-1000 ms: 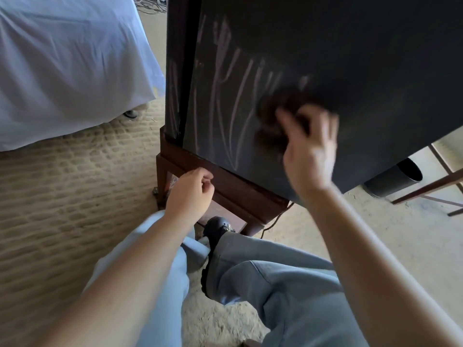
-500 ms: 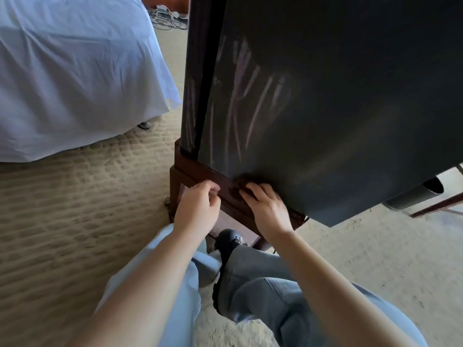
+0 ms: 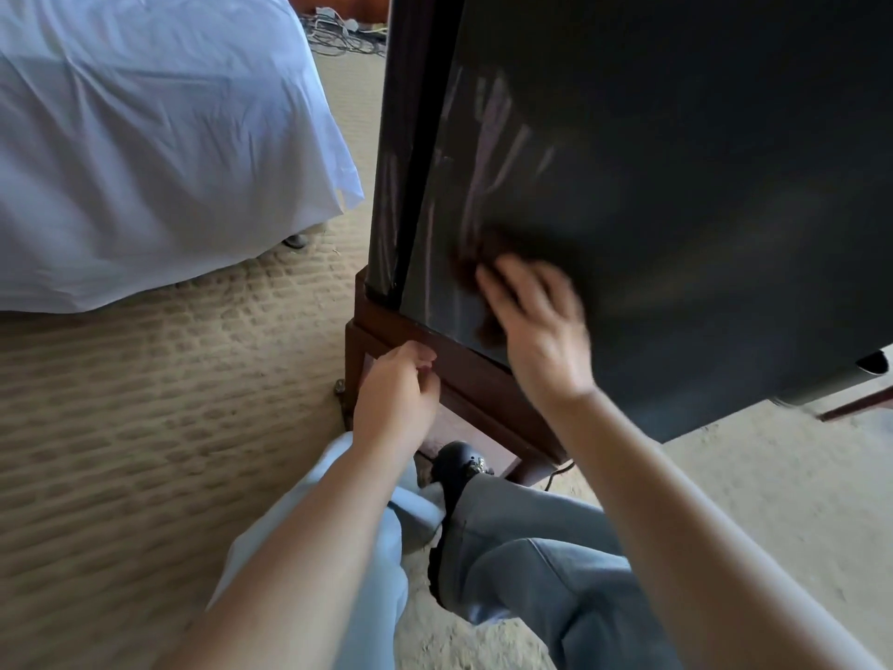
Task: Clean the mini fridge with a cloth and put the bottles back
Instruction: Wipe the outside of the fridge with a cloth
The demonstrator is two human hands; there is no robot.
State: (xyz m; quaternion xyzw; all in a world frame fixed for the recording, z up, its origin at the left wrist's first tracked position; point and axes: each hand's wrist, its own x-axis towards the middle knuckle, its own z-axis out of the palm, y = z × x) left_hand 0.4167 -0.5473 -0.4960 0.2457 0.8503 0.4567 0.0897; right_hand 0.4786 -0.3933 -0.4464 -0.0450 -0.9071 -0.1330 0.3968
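Observation:
The black mini fridge (image 3: 676, 195) stands on a dark wooden stand (image 3: 473, 374), its door closed and streaked with wipe marks at the lower left. My right hand (image 3: 536, 331) holds a bunched dark brown cloth (image 3: 471, 256) against the lower left of the door; the hand is blurred by motion. My left hand (image 3: 394, 394) is curled into a loose fist, knuckles against the front edge of the stand, holding nothing. No bottles are in view.
A bed with a white sheet (image 3: 145, 137) fills the upper left. Beige carpet (image 3: 121, 452) covers the floor. My legs in grey trousers and a black shoe (image 3: 456, 469) are below the stand. Cables (image 3: 338, 31) lie behind the fridge, and a dark bin (image 3: 865, 369) is at its right.
My right hand with the cloth dropped from the middle of the door to its bottom edge, then came back up onto the lower left. My left hand stayed at the stand.

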